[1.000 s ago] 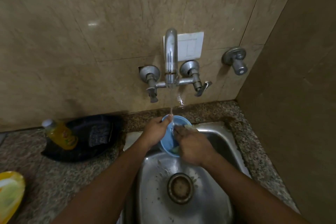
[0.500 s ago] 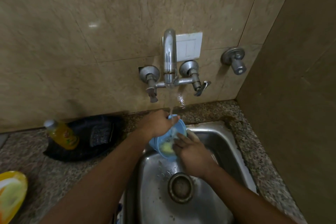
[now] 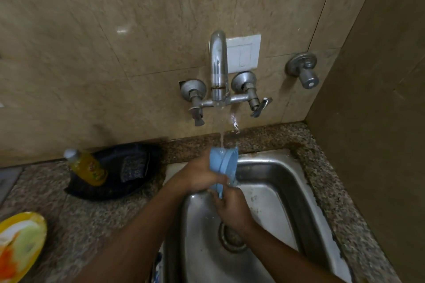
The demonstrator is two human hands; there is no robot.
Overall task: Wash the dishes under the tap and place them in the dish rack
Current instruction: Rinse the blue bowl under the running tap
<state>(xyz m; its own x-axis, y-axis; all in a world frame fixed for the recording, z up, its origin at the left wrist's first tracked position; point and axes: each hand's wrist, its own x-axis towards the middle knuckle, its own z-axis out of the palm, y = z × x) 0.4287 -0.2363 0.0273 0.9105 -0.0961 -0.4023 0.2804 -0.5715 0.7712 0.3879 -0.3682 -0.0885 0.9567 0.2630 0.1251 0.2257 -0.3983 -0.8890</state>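
Bowl [image 3: 224, 163] held on edge under tap [image 3: 218, 69] stream.
Left hand [image 3: 200, 176] fingers wrapped on rim, right hand [image 3: 232, 207] pinching lower edge; sink [image 3: 276, 181] right half open.

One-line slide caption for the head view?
Both hands rinse a small blue plastic bowl under the running chrome tap.

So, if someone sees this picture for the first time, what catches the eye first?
First, the blue bowl held on edge by both hands above the steel sink, with water from the tap falling onto it. Next, the yellow bottle on the counter at left.
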